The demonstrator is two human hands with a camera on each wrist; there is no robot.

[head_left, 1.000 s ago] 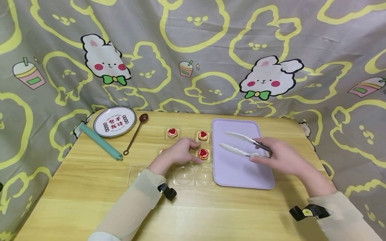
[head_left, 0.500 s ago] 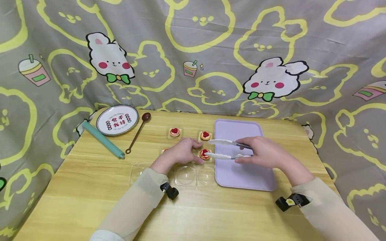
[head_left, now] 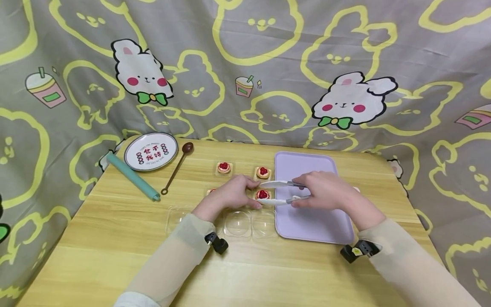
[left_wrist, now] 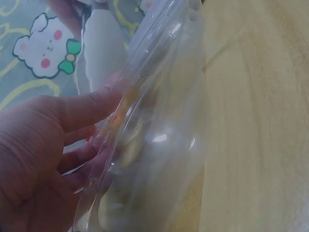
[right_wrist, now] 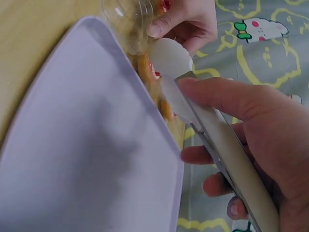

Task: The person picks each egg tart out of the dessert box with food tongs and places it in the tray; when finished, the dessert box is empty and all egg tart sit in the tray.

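Note:
My left hand (head_left: 235,192) grips the edge of a clear plastic clamshell box (head_left: 238,225), its thumb on the rim in the left wrist view. Small tarts topped with red fruit sit in the box's cups: a far left tart (head_left: 224,167), a far right tart (head_left: 263,172) and a near right tart (head_left: 262,195). Another tart (head_left: 211,192) is mostly behind my left hand. My right hand (head_left: 326,189) holds metal serving tongs (head_left: 277,184) with pale tips. The tongs are spread, one tip on each side of the near right tart.
A lilac tray (head_left: 307,164) lies right of the box, under my right hand. At the back left are a white plate (head_left: 151,151) with red writing, a brown long-handled spoon (head_left: 176,169) and a teal roll (head_left: 132,177). A patterned curtain (head_left: 276,76) hangs behind the table.
My right hand has moved left from over the tray, bringing the tongs' tips around the near right tart. The left hand has kept its place on the box.

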